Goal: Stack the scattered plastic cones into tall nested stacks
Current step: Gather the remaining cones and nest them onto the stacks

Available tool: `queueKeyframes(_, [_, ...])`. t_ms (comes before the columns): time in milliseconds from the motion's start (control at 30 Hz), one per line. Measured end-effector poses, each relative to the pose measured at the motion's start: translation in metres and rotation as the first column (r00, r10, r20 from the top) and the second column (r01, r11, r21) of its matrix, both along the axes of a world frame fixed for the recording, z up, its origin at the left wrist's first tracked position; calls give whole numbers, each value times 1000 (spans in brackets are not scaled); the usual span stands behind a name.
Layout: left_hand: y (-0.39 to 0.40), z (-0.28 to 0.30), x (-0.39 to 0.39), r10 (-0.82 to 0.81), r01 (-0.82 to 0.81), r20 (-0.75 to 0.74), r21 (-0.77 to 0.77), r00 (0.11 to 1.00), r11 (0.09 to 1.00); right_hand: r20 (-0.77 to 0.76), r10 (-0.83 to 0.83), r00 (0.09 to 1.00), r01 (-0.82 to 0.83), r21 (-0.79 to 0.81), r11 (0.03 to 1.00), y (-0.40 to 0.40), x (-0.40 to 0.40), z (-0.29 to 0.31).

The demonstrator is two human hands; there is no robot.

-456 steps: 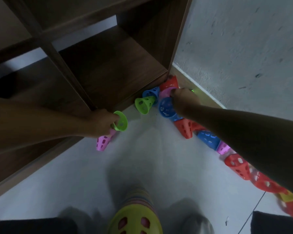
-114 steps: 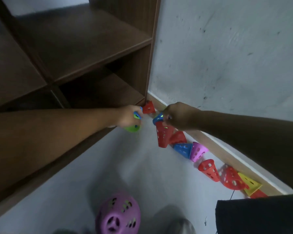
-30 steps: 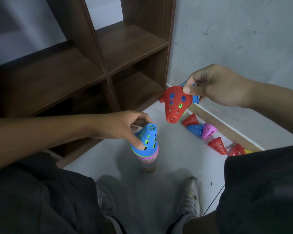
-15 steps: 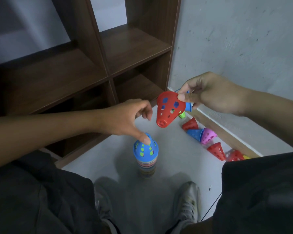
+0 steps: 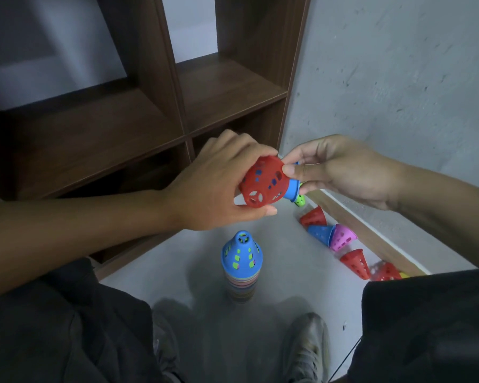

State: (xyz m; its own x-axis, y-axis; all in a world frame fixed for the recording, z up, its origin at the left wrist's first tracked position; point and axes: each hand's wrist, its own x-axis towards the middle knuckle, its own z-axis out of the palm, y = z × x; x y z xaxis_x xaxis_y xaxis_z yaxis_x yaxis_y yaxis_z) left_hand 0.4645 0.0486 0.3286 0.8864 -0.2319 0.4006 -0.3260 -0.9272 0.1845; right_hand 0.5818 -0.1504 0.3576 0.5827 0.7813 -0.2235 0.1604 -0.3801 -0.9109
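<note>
A red perforated cone (image 5: pixel 264 182) with a blue cone (image 5: pixel 292 189) nested inside it hangs in the air, tip toward me. My left hand (image 5: pixel 219 183) grips the red cone, fingers over its top and thumb under it. My right hand (image 5: pixel 338 170) pinches the wide end of the pair between thumb and fingers. Below them a tall nested stack (image 5: pixel 241 268), topped by a blue cone, stands upright on the floor. Several loose cones lie along the wall: red (image 5: pixel 313 217), blue (image 5: pixel 320 233), pink (image 5: pixel 343 239), red (image 5: pixel 356 264).
A dark wooden shelf unit (image 5: pixel 155 114) rises on the left and behind the hands. A grey wall (image 5: pixel 398 78) with a wooden baseboard (image 5: pixel 371 230) runs on the right. My shoes (image 5: pixel 306 346) and dark trouser legs frame the grey floor near the stack.
My left hand has let go of the stack's top and risen to grasp the red cone that my right hand holds. The pair has moved slightly left and toward me.
</note>
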Motion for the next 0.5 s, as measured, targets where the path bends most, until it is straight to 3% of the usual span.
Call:
queueKeyframes(133, [4, 3, -4, 35, -37, -15, -114, 999, 993, 67, -54, 996, 55, -22, 998, 1, 3, -1])
queueKeyframes(300, [9, 2, -10, -51, 8, -166, -250, 985, 968, 152, -183, 971, 199, -93, 976, -2, 11, -2])
queueKeyframes(500, [5, -19, -17, -175, 18, -458, -328, 871, 945, 29, -266, 964, 267, -45, 963, -4, 9, 2])
